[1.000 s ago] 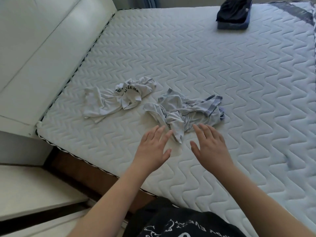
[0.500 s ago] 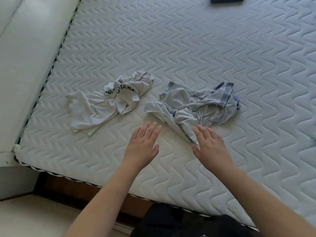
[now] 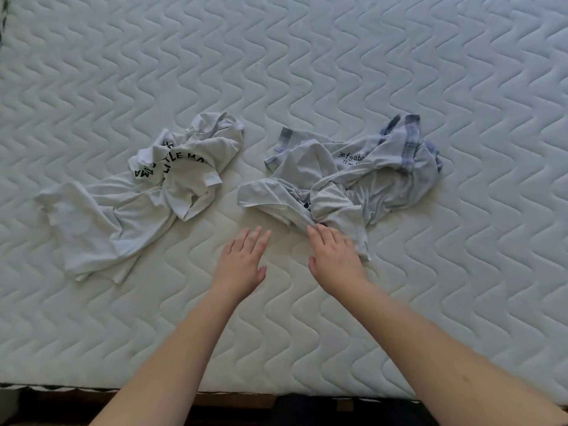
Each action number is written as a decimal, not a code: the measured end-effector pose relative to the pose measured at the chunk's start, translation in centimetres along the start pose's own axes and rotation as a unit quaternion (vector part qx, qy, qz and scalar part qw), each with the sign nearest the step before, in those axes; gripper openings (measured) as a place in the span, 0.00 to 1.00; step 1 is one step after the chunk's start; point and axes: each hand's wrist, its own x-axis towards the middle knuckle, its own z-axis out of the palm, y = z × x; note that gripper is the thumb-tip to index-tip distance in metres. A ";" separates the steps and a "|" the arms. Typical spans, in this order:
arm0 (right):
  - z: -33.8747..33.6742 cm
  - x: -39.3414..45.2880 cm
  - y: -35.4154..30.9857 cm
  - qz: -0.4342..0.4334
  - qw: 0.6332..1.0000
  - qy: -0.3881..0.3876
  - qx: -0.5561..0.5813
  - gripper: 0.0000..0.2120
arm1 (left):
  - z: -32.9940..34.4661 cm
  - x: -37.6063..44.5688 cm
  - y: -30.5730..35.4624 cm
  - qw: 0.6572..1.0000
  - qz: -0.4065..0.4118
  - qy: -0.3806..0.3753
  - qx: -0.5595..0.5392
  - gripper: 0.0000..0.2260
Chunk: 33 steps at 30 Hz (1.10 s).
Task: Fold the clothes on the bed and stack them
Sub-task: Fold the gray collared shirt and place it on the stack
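Both hands had advanced across the mattress (image 3: 399,72) since half a second earlier, when they hovered just short of the clothes: the right hand (image 3: 335,259) now lay flat with straight fingers over the near hem of the pale grey shirt (image 3: 353,186), its fingertips (image 3: 312,231) touching a fold of the cloth without gripping it, while the left hand (image 3: 242,262) stayed released, fingers straight and together, over bare quilting just short of that shirt's left corner. The view had also closed in, so the bed's left edge and the dark pile at the far side, seen earlier, fell outside it. Two bare forearms reached in from the near edge. Two garments lay crumpled, unfolded and apart near the middle of the bed. The grey one, to the right, was soft jersey bunched in ridges, with blue checked trim on its far side and a small line of dark lettering. The white T-shirt (image 3: 123,216), to the left, lay well apart from both hands, twisted through its middle, with black capitals printed in an arc on its chest. The mattress was white, padded and stitched in repeating wavy lines, with a dark patterned piping along its near edge.
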 end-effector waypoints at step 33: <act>0.8 -6.2 16.9 0.049 0.996 0.062 0.039 0.12 | 5.0 -2.4 5.3 0.994 0.053 0.067 -0.069 0.19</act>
